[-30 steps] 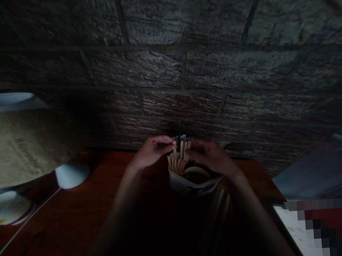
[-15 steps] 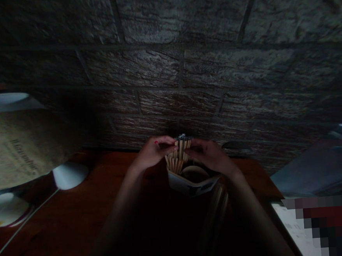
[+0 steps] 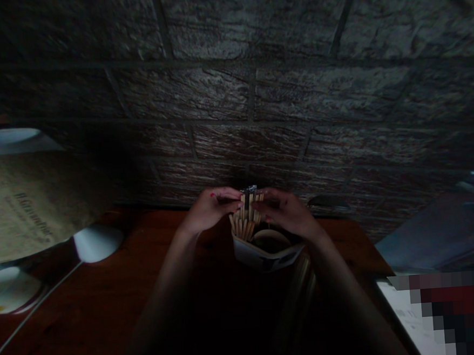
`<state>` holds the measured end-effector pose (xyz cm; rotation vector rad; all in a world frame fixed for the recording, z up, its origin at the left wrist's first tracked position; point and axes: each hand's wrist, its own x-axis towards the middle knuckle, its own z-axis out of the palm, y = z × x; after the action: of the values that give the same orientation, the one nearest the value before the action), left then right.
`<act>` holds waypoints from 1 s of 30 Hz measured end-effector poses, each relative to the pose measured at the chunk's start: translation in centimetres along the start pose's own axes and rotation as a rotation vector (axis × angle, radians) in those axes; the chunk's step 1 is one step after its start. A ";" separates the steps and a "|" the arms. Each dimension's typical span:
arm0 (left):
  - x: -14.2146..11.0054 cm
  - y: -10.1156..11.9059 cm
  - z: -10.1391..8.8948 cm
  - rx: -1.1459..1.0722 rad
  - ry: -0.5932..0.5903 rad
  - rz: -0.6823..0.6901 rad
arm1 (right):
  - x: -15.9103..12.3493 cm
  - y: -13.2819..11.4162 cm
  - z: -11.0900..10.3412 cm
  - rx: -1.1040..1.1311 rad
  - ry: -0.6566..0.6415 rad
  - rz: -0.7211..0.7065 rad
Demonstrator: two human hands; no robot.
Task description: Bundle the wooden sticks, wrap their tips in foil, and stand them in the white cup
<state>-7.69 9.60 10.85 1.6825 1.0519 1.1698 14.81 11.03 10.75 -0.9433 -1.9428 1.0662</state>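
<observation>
In the head view, my left hand (image 3: 212, 209) and my right hand (image 3: 286, 209) face each other over a pale angular container (image 3: 259, 258). Thumbs and fingers of both hands pinch the upper part of a bundle of wooden chopsticks (image 3: 245, 212) from either side. Something shiny, perhaps a clear wrapper (image 3: 251, 188), shows at the top of the bundle. More light stick ends lean at the container's left side. A round rim (image 3: 271, 237) sits inside it, on the right. Darkness hides the lower ends of the held sticks.
A rough stone-block wall (image 3: 218, 92) rises right behind the wooden table (image 3: 144, 249). To the left stand a brown printed bag (image 3: 23, 203), a white cup-like object (image 3: 97, 244) and a white paper cup (image 3: 11, 290). Long faint sticks (image 3: 303, 286) lie before the container.
My hands have moved slightly apart, the left one a little to the left. A dark gap now shows between the sticks at the top of the bundle. The container stays put.
</observation>
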 end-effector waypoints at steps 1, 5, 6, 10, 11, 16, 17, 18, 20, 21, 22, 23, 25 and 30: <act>0.0 0.0 0.0 -0.017 0.000 -0.011 | 0.1 0.1 0.2 0.031 0.009 0.011; 0.1 0.0 0.1 -0.083 0.011 -0.026 | 0.4 0.5 0.7 0.072 -0.008 0.020; 0.1 0.1 0.2 -0.086 0.012 -0.019 | 0.4 0.5 0.7 0.075 -0.011 0.015; 0.1 0.3 0.2 -0.033 0.020 0.028 | 0.3 0.1 0.4 0.053 -0.019 -0.017; 0.1 0.4 0.2 -0.017 0.025 0.039 | 0.3 -0.1 0.2 0.040 -0.023 -0.028; 0.2 0.3 0.4 -0.009 0.033 0.065 | 0.1 -0.5 0.0 0.018 -0.035 -0.031; 0.2 0.3 0.5 -0.006 0.031 0.071 | 0.1 -0.4 0.0 0.017 -0.038 -0.034; 0.2 0.3 0.6 0.001 0.029 0.080 | 0.1 -0.4 0.0 0.013 -0.043 -0.047; 0.2 0.3 0.8 0.029 0.011 0.097 | 0.2 -0.3 0.1 0.006 -0.043 -0.087; 0.1 0.3 0.9 0.044 -0.003 0.100 | 0.2 -0.2 0.2 0.001 -0.039 -0.103; 0.1 0.4 0.9 0.055 -0.017 0.100 | 0.3 -0.2 0.2 -0.002 -0.032 -0.112; 0.1 0.4 1.0 0.063 -0.031 0.099 | 0.3 -0.1 0.2 -0.003 -0.025 -0.110; 0.1 0.4 1.0 0.066 -0.045 0.098 | 0.4 0.0 0.1 -0.003 -0.022 -0.093; 0.0 0.3 0.8 0.066 -0.044 0.087 | 0.3 0.2 0.1 0.025 -0.053 -0.068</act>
<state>-6.81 9.37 10.98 1.8133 1.0081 1.1588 14.64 11.30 10.64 -0.8372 -1.9852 1.0838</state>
